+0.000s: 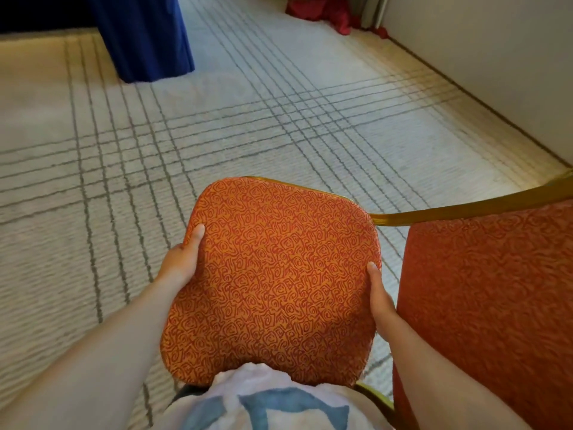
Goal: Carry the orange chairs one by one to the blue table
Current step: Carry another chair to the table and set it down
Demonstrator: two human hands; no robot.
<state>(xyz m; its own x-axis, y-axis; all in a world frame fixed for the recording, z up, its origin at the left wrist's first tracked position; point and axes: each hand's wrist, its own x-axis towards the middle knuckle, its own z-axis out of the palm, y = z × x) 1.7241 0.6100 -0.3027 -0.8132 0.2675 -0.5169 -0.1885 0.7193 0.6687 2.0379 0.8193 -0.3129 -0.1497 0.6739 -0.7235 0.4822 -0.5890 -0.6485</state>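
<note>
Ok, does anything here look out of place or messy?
A red cloth lies crumpled on the carpet by the far wall, as if dropped. Nothing else stands out.

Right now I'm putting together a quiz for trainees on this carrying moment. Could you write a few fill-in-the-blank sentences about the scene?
1. The left hand and right hand grip opposite sides of the ___ chair pad.
2. The chair's metal frame is ___ in colour.
3. Ahead on the left hangs the table drape, coloured ___.
4. By the far wall lies a cloth coloured ___.

Missing words: orange; gold; blue; red.
</note>
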